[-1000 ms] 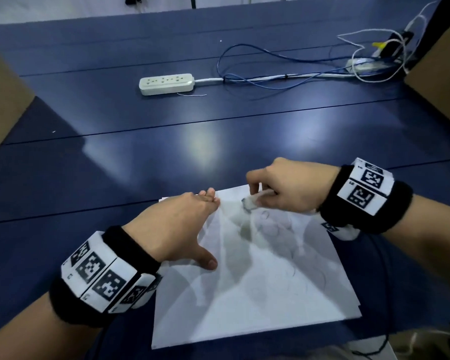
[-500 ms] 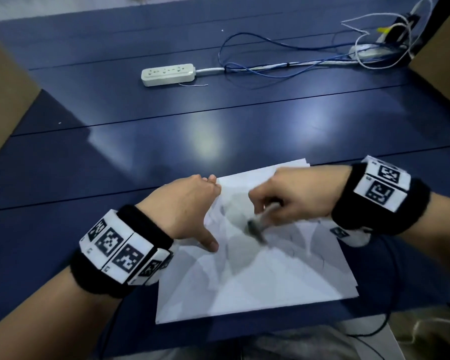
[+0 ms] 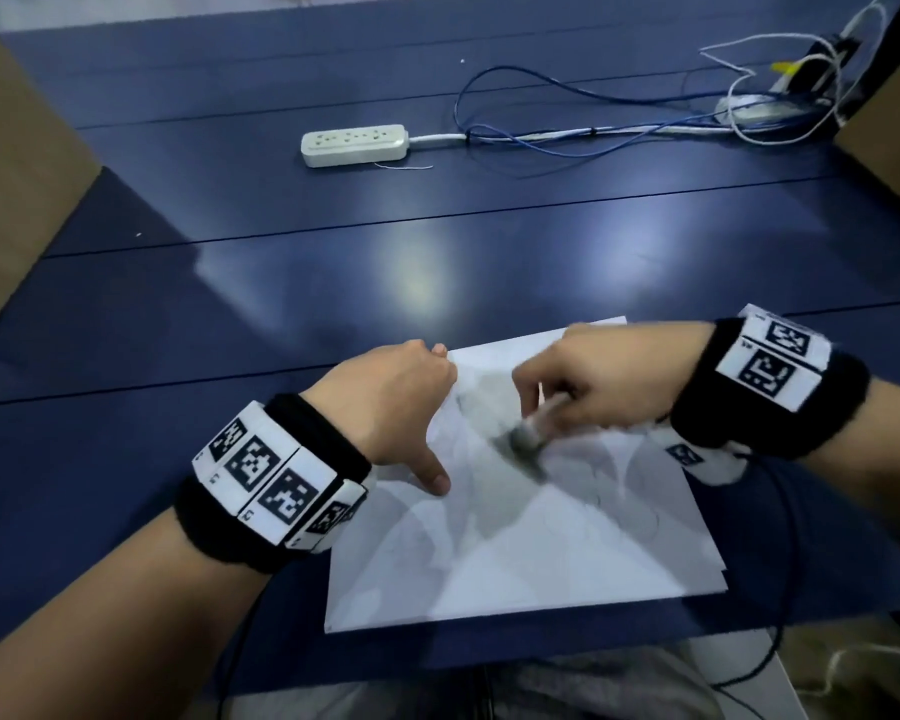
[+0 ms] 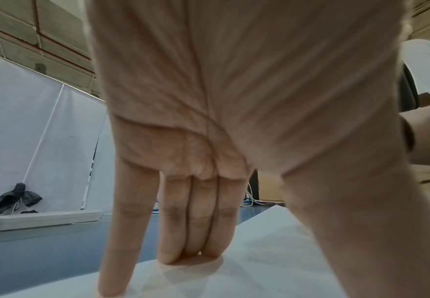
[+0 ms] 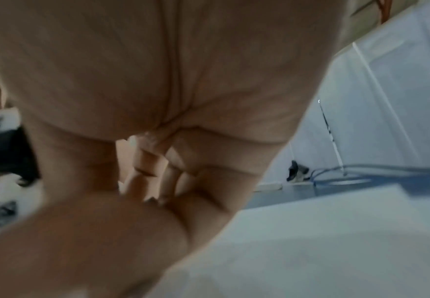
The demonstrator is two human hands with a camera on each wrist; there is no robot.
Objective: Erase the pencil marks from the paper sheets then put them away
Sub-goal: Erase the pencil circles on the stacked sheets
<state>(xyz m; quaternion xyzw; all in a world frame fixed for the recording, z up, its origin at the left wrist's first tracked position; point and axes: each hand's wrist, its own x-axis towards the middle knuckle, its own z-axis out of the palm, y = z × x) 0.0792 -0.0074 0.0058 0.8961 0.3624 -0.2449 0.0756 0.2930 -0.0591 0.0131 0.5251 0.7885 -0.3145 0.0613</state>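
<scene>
A small stack of white paper sheets [image 3: 541, 553] with faint pencil scribbles lies on the dark blue table [image 3: 333, 283] at its near edge. My left hand [image 3: 401, 402] presses the sheets' left edge with straight fingers [image 4: 198, 238] and a spread thumb. My right hand [image 3: 593, 381] grips a white eraser [image 3: 533, 428] with a grey, smudged tip, which touches the paper near its middle. In the right wrist view the curled fingers [image 5: 158, 171] hide the eraser and the paper [image 5: 311, 242] is blurred.
A white power strip [image 3: 354, 144] lies at the back with blue and white cables [image 3: 619, 132] running right. Brown cardboard boxes stand at the left [image 3: 17, 189] and right [image 3: 894, 127] edges. A black cable [image 3: 770, 652] hangs off the front right.
My right hand has dragged the eraser from the sheet's upper part down toward its middle, rubbing the marks. My left hand has stayed pressed on the paper's left edge.
</scene>
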